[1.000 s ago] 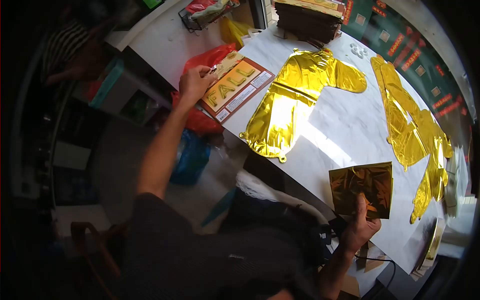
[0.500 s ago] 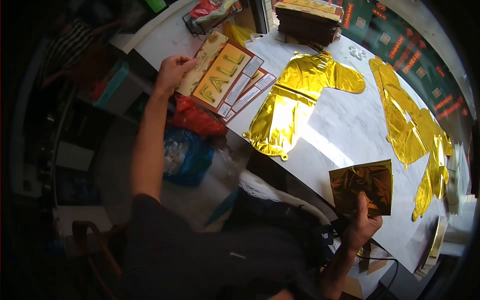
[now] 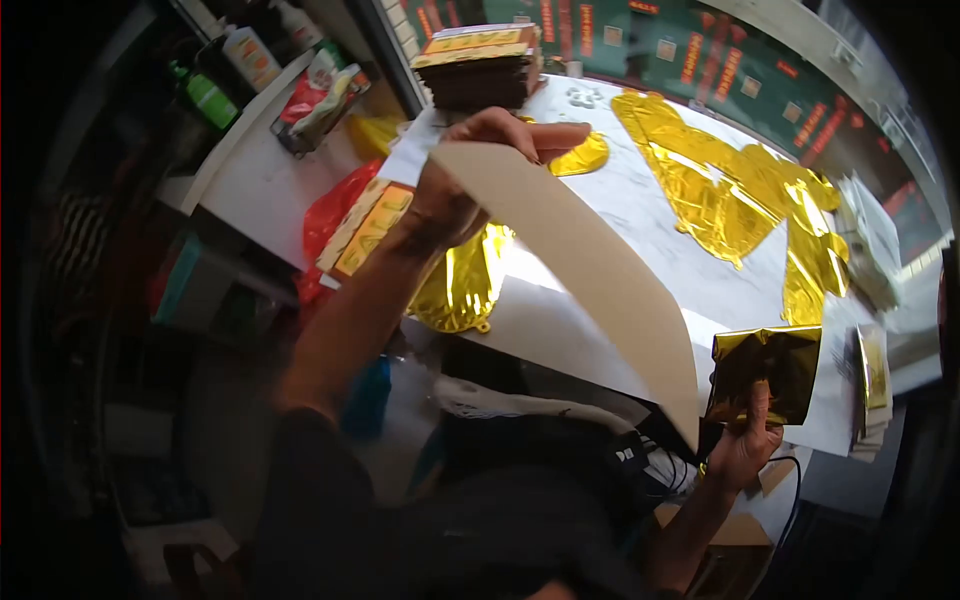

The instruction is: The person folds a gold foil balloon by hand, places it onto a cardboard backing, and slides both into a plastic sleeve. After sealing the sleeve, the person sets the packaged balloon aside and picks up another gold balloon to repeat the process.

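Note:
My left hand (image 3: 462, 190) is closed on the top edge of a long cardboard card (image 3: 590, 260), plain brown on the side facing me. The card bows and slants down toward my right hand (image 3: 752, 445). Between that hand's thumb and fingers is a folded gold foil sheet (image 3: 765, 365), roughly square. A FALL card (image 3: 378, 228) lies at the table's left edge behind my left wrist. Partly hidden by the brown card, a flat gold foil balloon (image 3: 460, 288) rests on the marble table (image 3: 540, 285).
More flat gold foil balloons (image 3: 705, 185) lie on the table's right side. A tall stack of printed cards (image 3: 478, 70) stands at the back. Folded packets (image 3: 873, 385) sit at the right edge. Bottles (image 3: 210, 98) and a red bag (image 3: 335, 215) are at the left.
My left hand has lifted a card off the left pile and swung it right, its brown side now facing me. My right hand keeps the folded foil. The view has shifted.

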Demonstrator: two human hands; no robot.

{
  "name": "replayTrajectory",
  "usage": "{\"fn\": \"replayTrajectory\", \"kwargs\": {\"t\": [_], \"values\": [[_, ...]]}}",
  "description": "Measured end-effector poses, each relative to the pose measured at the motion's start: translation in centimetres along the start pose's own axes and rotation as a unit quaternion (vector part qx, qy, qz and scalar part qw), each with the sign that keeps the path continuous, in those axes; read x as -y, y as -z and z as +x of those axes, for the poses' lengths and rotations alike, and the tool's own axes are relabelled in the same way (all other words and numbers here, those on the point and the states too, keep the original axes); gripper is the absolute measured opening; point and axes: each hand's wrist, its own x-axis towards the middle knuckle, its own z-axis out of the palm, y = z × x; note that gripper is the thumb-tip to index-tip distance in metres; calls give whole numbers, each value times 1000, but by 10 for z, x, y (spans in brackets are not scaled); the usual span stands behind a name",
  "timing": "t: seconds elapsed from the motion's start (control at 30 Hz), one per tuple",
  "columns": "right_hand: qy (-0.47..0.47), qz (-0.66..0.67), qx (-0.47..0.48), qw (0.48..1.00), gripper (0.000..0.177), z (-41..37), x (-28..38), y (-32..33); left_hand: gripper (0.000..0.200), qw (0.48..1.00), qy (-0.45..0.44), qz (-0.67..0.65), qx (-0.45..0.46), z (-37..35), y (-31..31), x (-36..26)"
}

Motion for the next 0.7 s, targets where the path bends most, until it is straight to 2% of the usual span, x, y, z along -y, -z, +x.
{"fn": "replayTrajectory", "kwargs": {"t": [0.07, 0.1, 0.17, 0.23, 0.33, 0.37, 0.43, 0.47, 0.53, 0.57, 0.6, 0.63, 0.67, 0.7], "values": [[-13, 7, -54, 998, 31, -4, 6, 26, 7, 998, 25, -47, 36, 20, -21, 45], [-9, 11, -43, 999, 32, -5, 10, 38, 5, 996, 72, 0, 48, 24, -28, 58], [12, -5, -81, 997, 33, -13, 16, 45, 5, 977, 153, 94, 117, 32, -15, 89], [18, -12, -91, 996, 36, -19, 21, 42, 13, 936, 208, 222, 178, 31, 1, 113], [-8, 4, -89, 996, 34, -20, 19, 37, 18, 876, 295, 315, 217, 29, 15, 117], [-22, 14, -128, 991, 23, -19, 19, 27, 18, 875, 298, 314, 215, 29, 18, 114], [-27, 14, -119, 992, 23, -13, 16, 19, 25, 801, 247, 481, 257, 31, 20, 106], [-29, 15, -113, 993, 22, -11, 14, 15, 25, 800, 250, 482, 254, 29, 21, 102], [-36, 17, -103, 994, 22, -6, 14, 6, 23, 713, 137, 655, 207, 24, 14, 96], [-39, 19, -96, 994, 22, -4, 13, 3, 23, 688, 97, 698, 175, 16, 5, 98], [-40, 19, -97, 994, 22, -3, 9, 6, 21, 689, 103, 703, 144, 5, -21, 99], [-39, 11, -83, 996, 26, -1, 5, 11, 32, 706, 111, 684, 143, -8, -47, 100], [-37, 2, -65, 997, 30, 2, 2, 14, 46, 721, 77, 668, 171, -27, -60, 115], [-39, 0, -59, 997, 30, 4, 1, 12, 58, 715, 102, 660, 207, -38, -81, 123]]}}
